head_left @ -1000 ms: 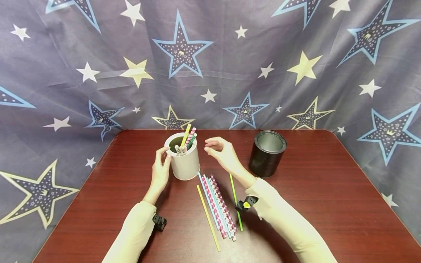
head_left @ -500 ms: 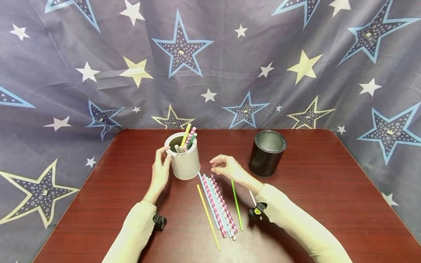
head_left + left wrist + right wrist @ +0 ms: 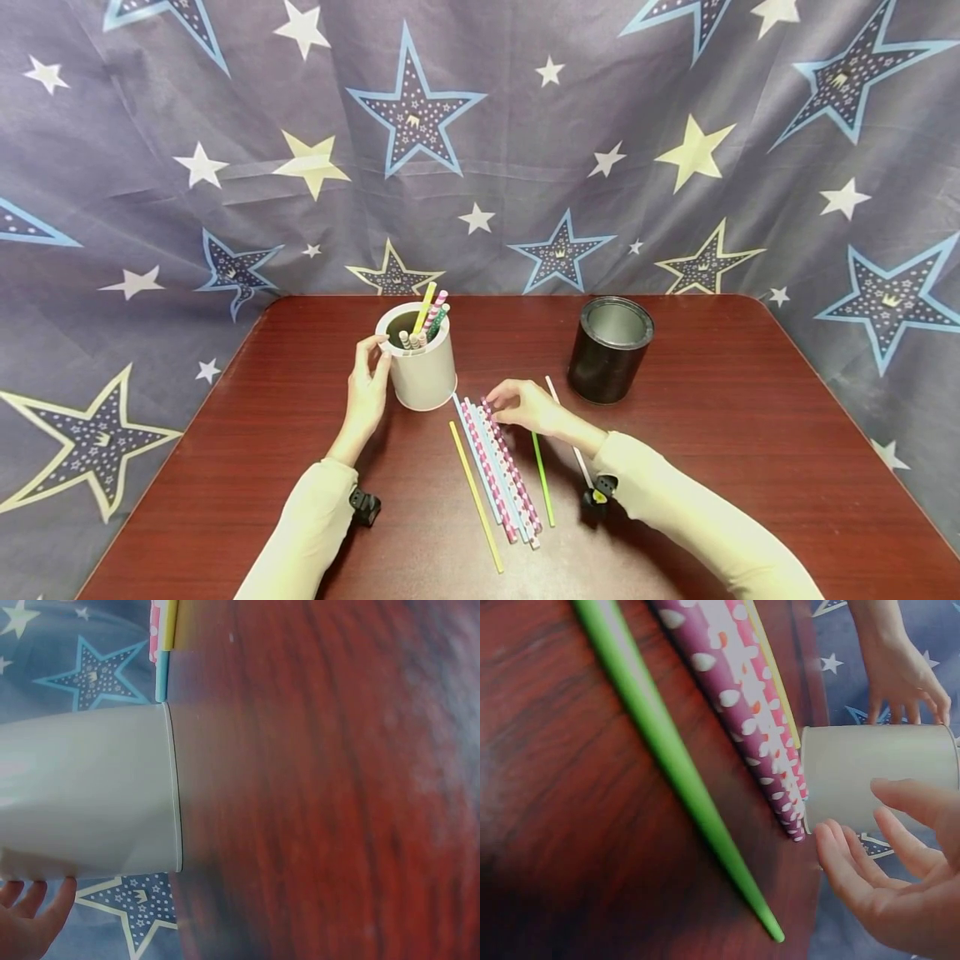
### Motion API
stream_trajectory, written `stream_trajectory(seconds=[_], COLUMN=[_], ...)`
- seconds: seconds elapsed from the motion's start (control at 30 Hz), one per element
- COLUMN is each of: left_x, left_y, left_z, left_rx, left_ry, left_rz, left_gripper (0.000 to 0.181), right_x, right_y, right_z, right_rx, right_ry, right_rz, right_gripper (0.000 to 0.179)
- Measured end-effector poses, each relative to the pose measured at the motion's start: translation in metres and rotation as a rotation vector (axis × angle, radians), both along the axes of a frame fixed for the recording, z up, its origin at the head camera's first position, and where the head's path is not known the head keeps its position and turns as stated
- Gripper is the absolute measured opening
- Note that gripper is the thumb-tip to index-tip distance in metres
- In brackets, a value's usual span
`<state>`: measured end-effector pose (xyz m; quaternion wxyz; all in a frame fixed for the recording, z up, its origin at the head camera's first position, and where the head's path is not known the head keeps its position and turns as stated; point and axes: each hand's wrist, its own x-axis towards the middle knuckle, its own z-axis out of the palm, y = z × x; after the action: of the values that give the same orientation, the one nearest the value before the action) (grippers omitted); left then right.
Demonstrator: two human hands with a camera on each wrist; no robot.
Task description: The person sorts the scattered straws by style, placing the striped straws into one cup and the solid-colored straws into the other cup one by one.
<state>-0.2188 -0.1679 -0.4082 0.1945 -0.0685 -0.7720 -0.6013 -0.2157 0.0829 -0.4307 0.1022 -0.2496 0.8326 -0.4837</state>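
The left hand (image 3: 366, 396) rests its fingertips against the left side of a pale grey cup (image 3: 423, 379), its thumb near the rim. Several paper straws (image 3: 431, 312) stand in that cup, yellow, pink-striped, green and pale ones. Over the far ends of a row of loose straws (image 3: 498, 475) hovers the right hand (image 3: 528, 408), thumb and fingers apart with nothing between them. In the right wrist view, a purple straw (image 3: 727, 697) with white hearts is on the near side of the row. The row also has light blue and spotted straws.
A yellow straw (image 3: 476, 500) lies left of the row, a green straw (image 3: 543, 483) right of it. Further right, a pale pink straw (image 3: 583, 468) passes under the right forearm. A black cup (image 3: 611, 350) stands at the back right. A star-printed curtain (image 3: 480, 125) hangs behind the table.
The right hand has moved from beside the grey cup toward the person and slightly right, down to the row's far ends. The pale pink straw has come into view. The left hand stays put.
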Motion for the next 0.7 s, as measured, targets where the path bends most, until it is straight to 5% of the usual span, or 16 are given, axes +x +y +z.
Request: stream_trajectory(seconds=[0.7], left_x=[0.000], left_y=[-0.001], left_z=[-0.001], left_rx=[-0.001], left_ry=[0.003], left_rz=[-0.004], left_gripper=[0.029], right_x=[0.008], right_y=[0.009], right_z=[-0.012], right_rx=[0.076], right_ry=[-0.016], right_rz=[0.067], right_gripper=[0.025])
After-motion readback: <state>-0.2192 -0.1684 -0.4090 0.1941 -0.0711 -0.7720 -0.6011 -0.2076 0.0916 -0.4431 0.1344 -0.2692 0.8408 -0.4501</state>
